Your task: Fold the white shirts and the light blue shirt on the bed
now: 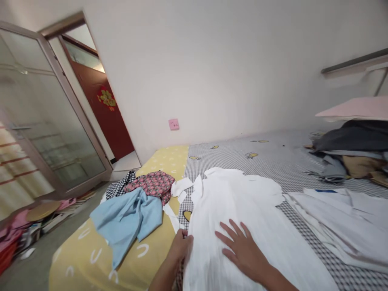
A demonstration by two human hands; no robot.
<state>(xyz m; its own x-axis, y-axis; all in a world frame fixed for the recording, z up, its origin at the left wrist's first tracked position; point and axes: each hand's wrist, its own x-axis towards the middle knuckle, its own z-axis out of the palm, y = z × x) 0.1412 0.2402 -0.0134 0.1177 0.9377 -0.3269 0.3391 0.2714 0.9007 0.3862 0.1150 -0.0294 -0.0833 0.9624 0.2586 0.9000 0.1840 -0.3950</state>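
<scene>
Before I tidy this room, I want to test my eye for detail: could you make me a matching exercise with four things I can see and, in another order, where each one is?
Column one
1. White ruffled cloth garment
2. Light blue crumpled cloth
3. Small square pink panel
4. Dark red door with a gold decoration

Column two
A. On the pale, plain wall
B. Seen through the doorway
C. Under the spread right hand
D. Lying on the yellow bedding with white curved marks

Right pairs: 1-C, 2-D, 3-A, 4-B
</scene>
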